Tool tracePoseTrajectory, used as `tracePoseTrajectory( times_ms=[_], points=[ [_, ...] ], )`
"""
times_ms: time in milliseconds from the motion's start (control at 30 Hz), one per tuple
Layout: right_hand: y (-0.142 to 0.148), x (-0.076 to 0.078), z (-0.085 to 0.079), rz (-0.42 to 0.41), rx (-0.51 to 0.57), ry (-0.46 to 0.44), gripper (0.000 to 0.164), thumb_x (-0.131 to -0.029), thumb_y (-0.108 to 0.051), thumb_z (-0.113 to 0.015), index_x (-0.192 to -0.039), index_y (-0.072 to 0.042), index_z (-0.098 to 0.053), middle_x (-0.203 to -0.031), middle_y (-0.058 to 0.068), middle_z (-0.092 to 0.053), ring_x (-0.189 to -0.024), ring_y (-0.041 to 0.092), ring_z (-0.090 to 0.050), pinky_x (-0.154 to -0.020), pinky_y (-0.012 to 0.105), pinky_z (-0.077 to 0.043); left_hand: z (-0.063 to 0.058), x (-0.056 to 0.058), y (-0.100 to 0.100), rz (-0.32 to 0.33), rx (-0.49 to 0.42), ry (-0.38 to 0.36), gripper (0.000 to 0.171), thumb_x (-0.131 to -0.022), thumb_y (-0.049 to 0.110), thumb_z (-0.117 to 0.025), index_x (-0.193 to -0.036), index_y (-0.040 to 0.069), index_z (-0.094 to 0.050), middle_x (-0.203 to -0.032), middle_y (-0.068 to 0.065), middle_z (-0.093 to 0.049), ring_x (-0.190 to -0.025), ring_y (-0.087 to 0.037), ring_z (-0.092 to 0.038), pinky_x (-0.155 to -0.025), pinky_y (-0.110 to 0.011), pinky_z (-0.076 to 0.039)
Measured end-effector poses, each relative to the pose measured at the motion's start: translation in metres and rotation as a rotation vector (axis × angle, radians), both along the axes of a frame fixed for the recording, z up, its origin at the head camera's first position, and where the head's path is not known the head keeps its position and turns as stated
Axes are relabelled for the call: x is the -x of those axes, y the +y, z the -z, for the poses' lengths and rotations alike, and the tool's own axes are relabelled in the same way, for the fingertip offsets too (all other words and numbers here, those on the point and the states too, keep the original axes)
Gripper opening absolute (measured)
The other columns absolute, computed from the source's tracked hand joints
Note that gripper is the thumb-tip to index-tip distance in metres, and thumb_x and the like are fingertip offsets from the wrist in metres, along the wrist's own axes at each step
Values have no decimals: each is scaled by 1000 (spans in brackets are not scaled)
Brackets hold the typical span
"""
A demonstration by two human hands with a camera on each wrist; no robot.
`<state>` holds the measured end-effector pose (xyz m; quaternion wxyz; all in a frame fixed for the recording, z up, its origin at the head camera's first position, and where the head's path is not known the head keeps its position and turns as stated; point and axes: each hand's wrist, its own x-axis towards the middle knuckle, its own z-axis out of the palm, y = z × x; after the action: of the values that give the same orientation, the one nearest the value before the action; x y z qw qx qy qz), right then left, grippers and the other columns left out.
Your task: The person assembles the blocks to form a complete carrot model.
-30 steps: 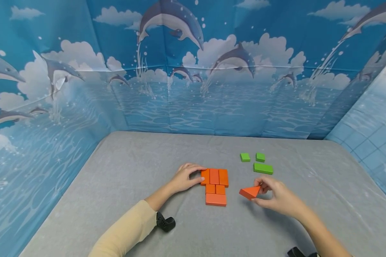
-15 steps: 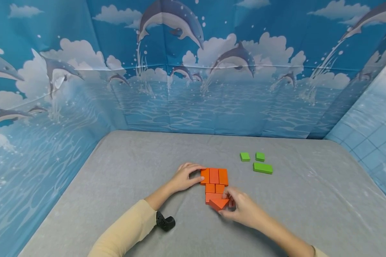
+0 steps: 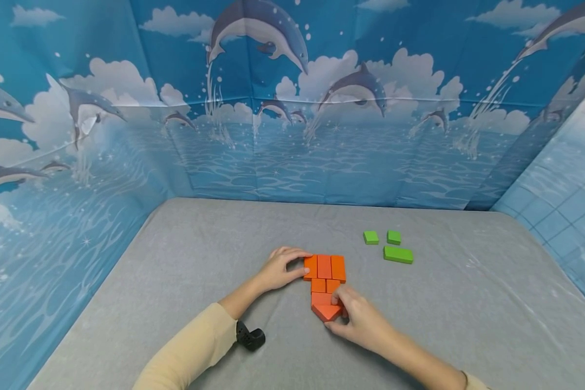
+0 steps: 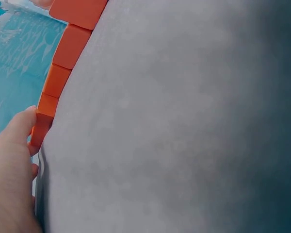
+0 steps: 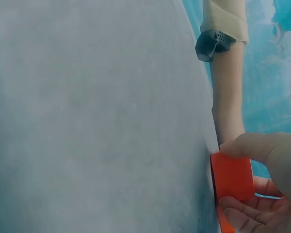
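In the head view, orange blocks lie flat against one another: three upright rectangles at the far end, two small squares below them, then a wide rectangle. My right hand pinches an orange triangular block between thumb and fingers, at the near edge of the wide rectangle, point towards me. The right wrist view shows the triangular block's side face under the thumb. My left hand rests its thumb and forefinger against the left upright rectangle's outer edge.
Beyond my right hand lie two small green blocks and a longer green block. A grey cloth covers the table. Blue dolphin-printed sheets rise behind and at both sides. A black wrist device sits by the left sleeve.
My right hand has carried the triangular block leftward from beside the orange blocks and set its long side along the wide rectangle's near edge. My left hand has stayed in place.
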<state>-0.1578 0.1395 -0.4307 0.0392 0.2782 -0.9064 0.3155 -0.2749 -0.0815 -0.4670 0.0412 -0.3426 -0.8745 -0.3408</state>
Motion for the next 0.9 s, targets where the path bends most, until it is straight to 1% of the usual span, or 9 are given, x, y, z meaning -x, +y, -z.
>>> tracePoseTrajectory(
  times_ms=[100,400,567,667,767,833,900],
  points=[
    [-1,0,1,10,-19,10,35,-69,-14,-79,-85,-12,-48,-77,-5,-43,-63,6,-43,-53,17,-39,0,0,0,1,2,-5,39,-88,32,-61,-124,18,-58,-127,-3,-55,-119,-22,-43,-101,-47,-24],
    [-1,0,2,18,-31,27,35,-68,-17,-80,-87,-12,-50,-80,-6,-45,-65,7,-44,-55,18,-40,-1,-1,0,8,-10,-13,39,-88,31,-61,-124,17,-58,-127,-5,-55,-119,-23,-43,-101,-49,-23],
    [-1,0,0,16,-50,36,35,-69,-19,-80,-89,-12,-52,-83,-6,-47,-68,6,-45,-58,19,-42,-1,-1,0,14,-15,1,39,-88,31,-60,-124,16,-58,-127,-5,-55,-118,-24,-43,-100,-50,-24],
    [0,-1,0,10,-55,39,35,-69,-19,-80,-89,-13,-52,-84,-6,-47,-69,6,-45,-59,20,-42,-2,-1,0,21,-30,-12,40,-88,30,-60,-125,15,-57,-128,-6,-54,-119,-24,-42,-100,-51,-23],
    [0,-1,0,8,-58,44,35,-69,-20,-80,-89,-13,-52,-85,-7,-47,-70,6,-45,-59,20,-43,-2,-2,-1,20,-65,-18,40,-89,28,-60,-125,13,-56,-128,-7,-53,-120,-25,-42,-99,-52,-25],
    [1,-1,0,4,-55,48,35,-69,-20,-80,-89,-13,-52,-84,-7,-47,-70,6,-45,-59,20,-43,-3,-4,0,21,-83,-5,39,-88,27,-61,-125,13,-57,-128,-7,-52,-121,-26,-41,-99,-52,-26],
    [1,-1,0,0,-50,51,35,-69,-20,-80,-89,-13,-52,-84,-7,-47,-70,6,-45,-60,20,-43,-4,-8,1,24,-79,16,39,-87,28,-62,-123,14,-57,-128,-6,-52,-120,-25,-41,-97,-52,-28]
  ],
)
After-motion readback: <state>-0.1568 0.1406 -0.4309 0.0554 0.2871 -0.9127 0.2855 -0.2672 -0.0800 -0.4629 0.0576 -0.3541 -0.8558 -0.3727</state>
